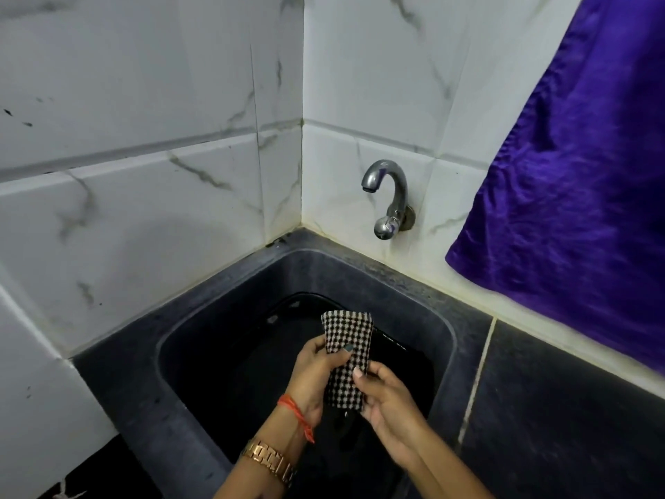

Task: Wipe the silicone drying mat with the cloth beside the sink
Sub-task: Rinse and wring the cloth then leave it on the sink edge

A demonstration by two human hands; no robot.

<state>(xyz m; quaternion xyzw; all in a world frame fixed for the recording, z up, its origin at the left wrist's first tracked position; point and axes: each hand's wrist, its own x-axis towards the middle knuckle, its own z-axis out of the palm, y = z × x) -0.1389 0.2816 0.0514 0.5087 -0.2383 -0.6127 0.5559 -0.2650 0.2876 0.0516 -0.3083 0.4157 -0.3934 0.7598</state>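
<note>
cloth [348, 358]: folded checkered weave, black-white, held upright over dark matte sink [437, 318]
left hand [316, 372]: fingers pinching cloth edge
right hand [387, 397]: fingers curled on cloth
mat [396, 342]: dark, in basin, partly hidden
tap [388, 198]: curved metal

a metal tap [390, 198] juts from marbled wall tiles [144, 196], beside a hanging purple cloth [583, 174].

Purple fabric [575, 174] cut off at upper right edge. Forearms cropped at bottom. Dark sink [306, 279] contents indistinct, partly hidden behind checked cloth [347, 358].
</note>
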